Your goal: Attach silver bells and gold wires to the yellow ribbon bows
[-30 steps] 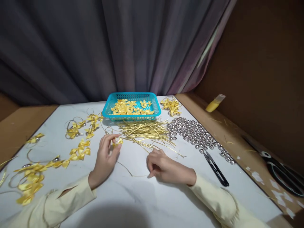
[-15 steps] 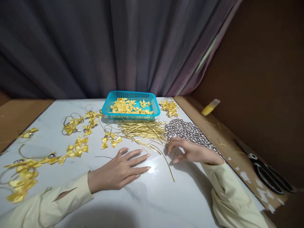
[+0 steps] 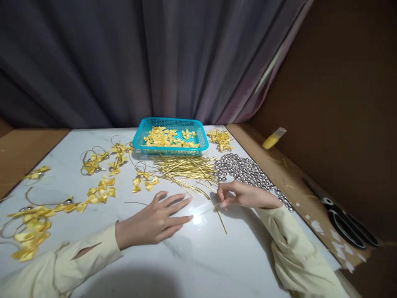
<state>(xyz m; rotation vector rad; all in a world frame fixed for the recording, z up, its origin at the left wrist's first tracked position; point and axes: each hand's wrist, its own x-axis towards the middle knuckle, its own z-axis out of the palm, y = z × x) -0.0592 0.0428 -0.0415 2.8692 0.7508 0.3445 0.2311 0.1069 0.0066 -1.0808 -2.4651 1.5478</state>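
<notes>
My left hand lies with its fingers spread on the white tabletop, holding nothing. Thumb and fingertips of my right hand are pinched on one end of a thin gold cord, whose other end points left towards my left fingertips. Just beyond both hands is a pile of gold cords, a few of them straying towards me. Silver bells or beads are heaped past my right hand; their exact kind is hard to make out. Yellow ribbon bows lie to the left of my left hand.
A blue basket with yellow bows stands at the back before a dark curtain. More bows with cord loops lie at left, others at back right. Black scissors, paper scraps and a yellow tube are along the right side.
My right hand has shifted slightly left and closed in a pinch, and a thin cord now shows reaching left from its fingertips. My left hand has barely moved.
</notes>
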